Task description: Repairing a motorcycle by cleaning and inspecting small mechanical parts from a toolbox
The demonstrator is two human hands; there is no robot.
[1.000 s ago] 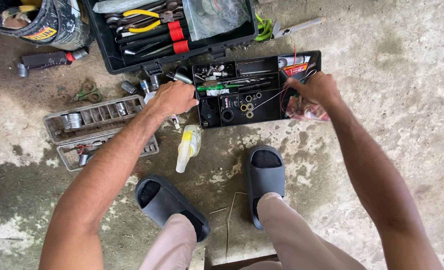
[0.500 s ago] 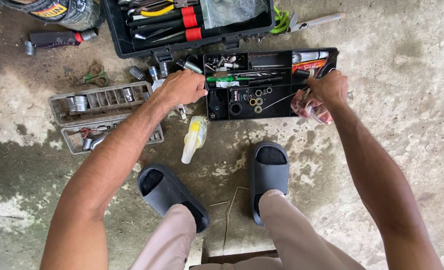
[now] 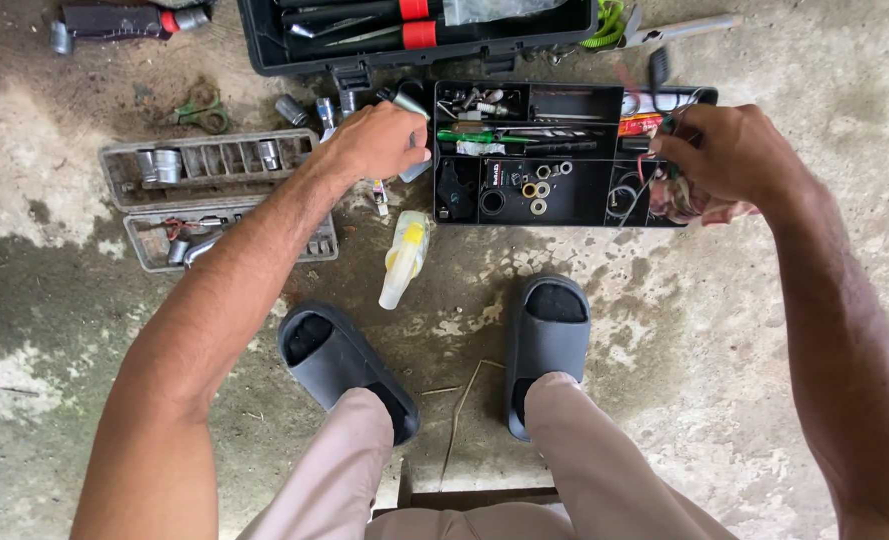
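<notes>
A black compartment tray [image 3: 575, 205] lies on the concrete floor, filled with washers, bits and small parts. My left hand [image 3: 377, 142] is closed around a grey socket at the tray's left edge. Over the tray's right end, my right hand [image 3: 730, 155] grips a bundle of thin wires and reddish bits. A yellow and clear squeeze bottle [image 3: 403, 258] lies on its side just below my left hand.
A black toolbox [image 3: 415, 40] with red-handled tools stands open behind the tray. Two grey socket trays [image 3: 205, 195] sit at the left, with green-handled scissors [image 3: 200, 108] and loose sockets near them. My feet in dark slides [image 3: 345, 365] rest in front.
The view has shifted, so everything sits lower and nearer. My right hand has lifted slightly with the wire bundle. My left hand stays at the tray's left edge.
</notes>
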